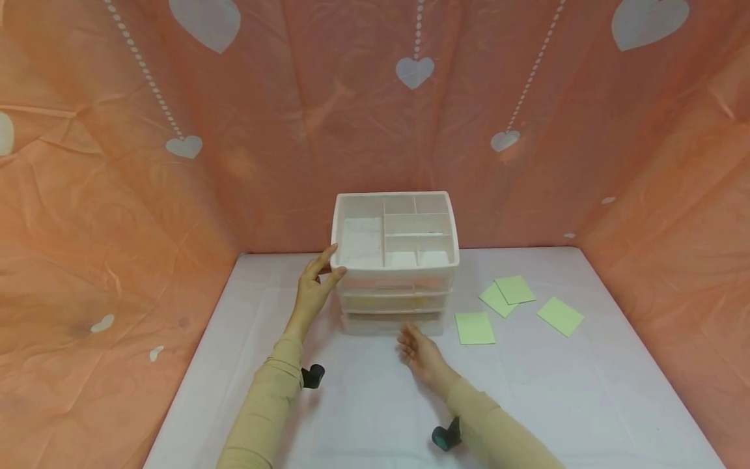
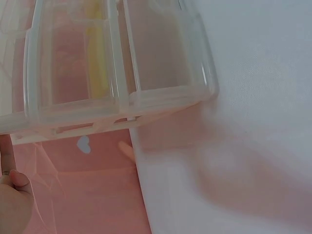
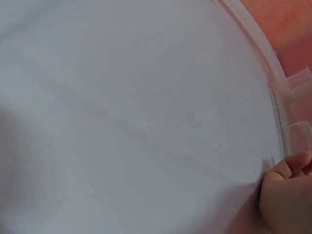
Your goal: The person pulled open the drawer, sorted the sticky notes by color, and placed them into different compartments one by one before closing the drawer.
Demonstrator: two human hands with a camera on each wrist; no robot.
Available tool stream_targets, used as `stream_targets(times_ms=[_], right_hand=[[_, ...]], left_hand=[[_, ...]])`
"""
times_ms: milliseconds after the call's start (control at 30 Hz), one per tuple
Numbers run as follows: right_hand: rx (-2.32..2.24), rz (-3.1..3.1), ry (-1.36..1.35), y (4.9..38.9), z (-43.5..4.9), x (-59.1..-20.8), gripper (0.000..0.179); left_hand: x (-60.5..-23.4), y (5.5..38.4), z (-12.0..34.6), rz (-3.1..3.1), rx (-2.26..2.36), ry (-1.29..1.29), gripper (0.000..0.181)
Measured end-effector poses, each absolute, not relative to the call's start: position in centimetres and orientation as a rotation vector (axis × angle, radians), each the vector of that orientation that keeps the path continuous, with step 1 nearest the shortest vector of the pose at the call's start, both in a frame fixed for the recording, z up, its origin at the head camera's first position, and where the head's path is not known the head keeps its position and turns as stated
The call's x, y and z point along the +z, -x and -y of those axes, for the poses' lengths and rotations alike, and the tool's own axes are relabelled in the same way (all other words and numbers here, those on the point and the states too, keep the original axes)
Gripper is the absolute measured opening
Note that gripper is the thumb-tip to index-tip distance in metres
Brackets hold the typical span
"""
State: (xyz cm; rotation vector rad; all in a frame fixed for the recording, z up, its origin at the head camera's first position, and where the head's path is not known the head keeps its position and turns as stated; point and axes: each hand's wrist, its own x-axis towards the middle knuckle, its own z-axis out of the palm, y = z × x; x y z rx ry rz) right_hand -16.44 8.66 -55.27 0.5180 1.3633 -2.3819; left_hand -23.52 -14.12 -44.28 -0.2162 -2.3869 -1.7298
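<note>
A white and clear plastic drawer organizer (image 1: 395, 268) stands at the back of the table, with a divided tray on top and stacked drawers below. My left hand (image 1: 313, 286) touches its upper left front corner, thumb at the front and fingers along the side. Something yellow (image 2: 97, 53) shows through a drawer front in the left wrist view. My right hand (image 1: 423, 357) is low before the bottom drawer (image 1: 389, 324), its fingers loosely bent. In the right wrist view, the thumb (image 3: 298, 161) lies close to a clear tab (image 3: 299, 137); I cannot tell whether they touch.
Several light green paper squares lie right of the organizer: one paper square (image 1: 474, 328) near it, two overlapping, and another paper square (image 1: 560, 316) farther right. A white cloth (image 1: 375, 417) covers the table. Orange fabric (image 1: 328, 130) with hearts hangs behind and at both sides.
</note>
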Motion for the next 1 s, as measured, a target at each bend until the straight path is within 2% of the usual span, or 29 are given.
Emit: stream_targets(times_ms=[633, 800, 1000], right_hand=[[-2.298, -1.344, -0.565, 13.9, -9.5, -54.8, 0.017], [-2.268, -1.325, -0.532, 13.1, -9.4, -54.6, 0.02], [-2.254, -1.34, -0.523, 12.3, -9.8, -54.6, 0.027]], left_hand=[[-44.3, 23.6, 14.0, 2.373, -1.745, 0.202, 0.052], [-44.0, 23.6, 13.9, 2.377, -1.736, 0.186, 0.052], [-41.7, 22.0, 13.5, 2.418, -1.717, 0.183, 0.052]])
